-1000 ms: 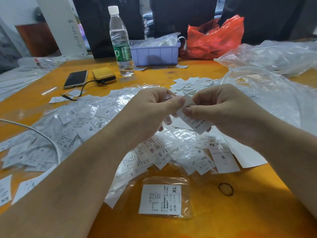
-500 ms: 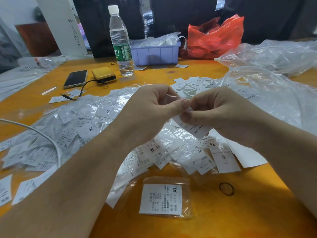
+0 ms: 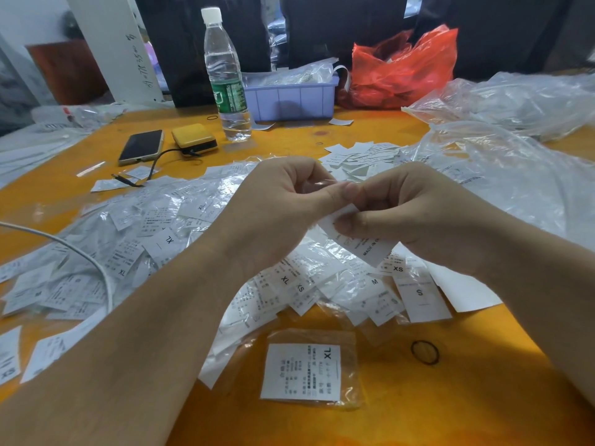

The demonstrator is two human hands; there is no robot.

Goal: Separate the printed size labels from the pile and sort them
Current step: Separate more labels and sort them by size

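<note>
while both hands (image 3: pixel 347 214) pinch label (image 3: pixel 370 247), thumbs now pressed together, gap closed.

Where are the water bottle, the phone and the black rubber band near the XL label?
water bottle (image 3: pixel 229 91): head view, on its green label.
phone (image 3: pixel 141 146): head view, middle of its dark screen.
black rubber band (image 3: pixel 413 348): head view, left side of the ring.

Table (image 3: pixel 370 133): orange-yellow
Labels (image 3: pixel 302 371): white, black print
Tray (image 3: pixel 289 99): lilac
Bag (image 3: pixel 402 69): red, translucent
Bottle (image 3: pixel 227 75): clear, white cap, green wrapper
Phone (image 3: pixel 141 146): black screen
Power bank (image 3: pixel 193 138): yellow, black edge
</note>
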